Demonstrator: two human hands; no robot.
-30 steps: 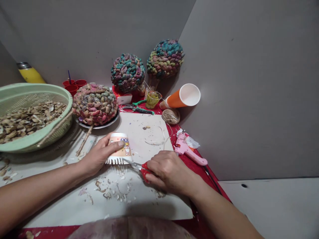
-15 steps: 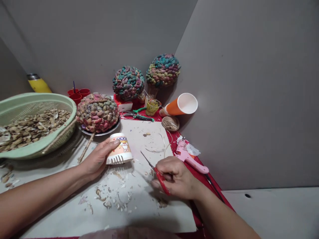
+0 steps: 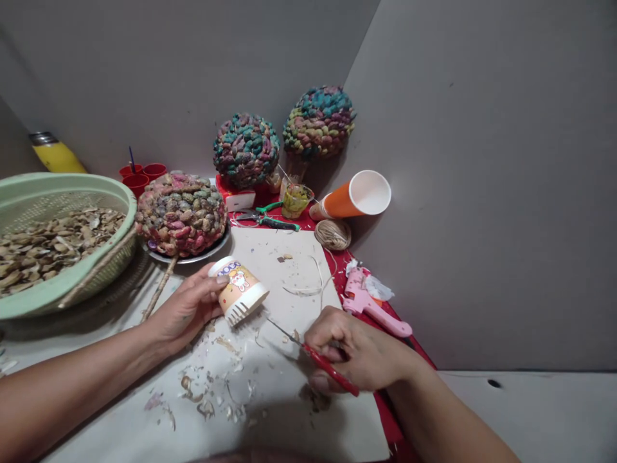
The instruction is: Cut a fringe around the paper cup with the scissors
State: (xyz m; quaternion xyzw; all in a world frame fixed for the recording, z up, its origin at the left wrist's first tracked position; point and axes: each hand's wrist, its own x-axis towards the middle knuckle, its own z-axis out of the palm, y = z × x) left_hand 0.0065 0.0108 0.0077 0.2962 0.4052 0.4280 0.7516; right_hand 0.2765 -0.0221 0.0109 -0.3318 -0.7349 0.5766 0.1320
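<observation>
My left hand (image 3: pixel 195 302) is closed around a paper cup (image 3: pixel 238 289) printed with a white rabbit. The cup is tilted, and a row of short slits runs along part of its lower edge. Red-handled scissors (image 3: pixel 324 364) are in my right hand (image 3: pixel 354 350), with the blades pointing up and left toward the cup. The blade tips are near the cut edge but apart from it. Under both hands lies a pale board (image 3: pixel 289 328), strewn with shell scraps (image 3: pixel 205 399).
A green basket (image 3: pixel 113 186) of shells stands left, beside a shell-covered ball (image 3: pixel 183 212) on a stick. Two more colored balls (image 3: pixel 247 149), pliers (image 3: pixel 277 223), an orange cup (image 3: pixel 340 199), twine (image 3: pixel 332 235) and a pink glue gun (image 3: pixel 378 308) lie along the back and right.
The cup has tilted and turned in my left hand, its cut edge now facing lower right. My right hand and the scissors have shifted slightly right and down. The whole view has moved a little.
</observation>
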